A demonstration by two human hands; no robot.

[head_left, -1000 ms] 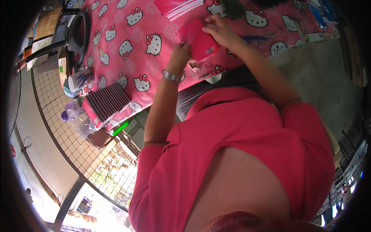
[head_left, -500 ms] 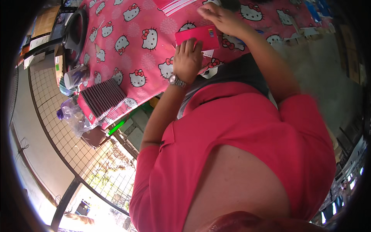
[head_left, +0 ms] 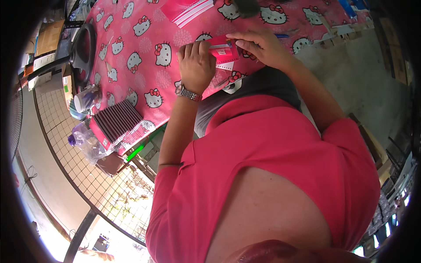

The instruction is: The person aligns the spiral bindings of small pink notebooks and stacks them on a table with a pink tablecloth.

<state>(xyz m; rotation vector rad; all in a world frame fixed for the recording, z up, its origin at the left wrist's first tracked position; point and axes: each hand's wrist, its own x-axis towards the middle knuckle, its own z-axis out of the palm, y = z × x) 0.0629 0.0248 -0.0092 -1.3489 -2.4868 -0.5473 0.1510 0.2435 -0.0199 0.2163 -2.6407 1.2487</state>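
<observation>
Pink, smooth-looking card on the small punched booklet (head_left: 225,53), set between left hand (head_left: 196,65) and right hand (head_left: 263,49), just over the near edge area of the cloth-covered counter (head_left: 125,79). Probably very light, hardly a load for either of the hands. Likely stiff enough to lie flat when pinched at one end, yet thin enough to crease under a hard squeeze. Looks faintly glossy, hence perhaps apt to slide on the smooth cloth; better steadied with gentle pressure than pushed. Left hand curled, knuckles up, over the left end, seemingly gripping it, with fingertips out of sight. Right hand bent at the upper right edge, thumb and forefinger close together there; impossible to tell a pinch from a light touch. Row of small holes along the near edge, probably the weakest part and liable to tear if tugged; safer to take hold by the short ends or the far edge. White punched sheet (head_left: 226,66) jutting out below, likely floppier and easy to knock out of line. Farther off, a stack of pink-covered sheets (head_left: 190,14); beyond the right hand, a blue pen (head_left: 281,35).
</observation>
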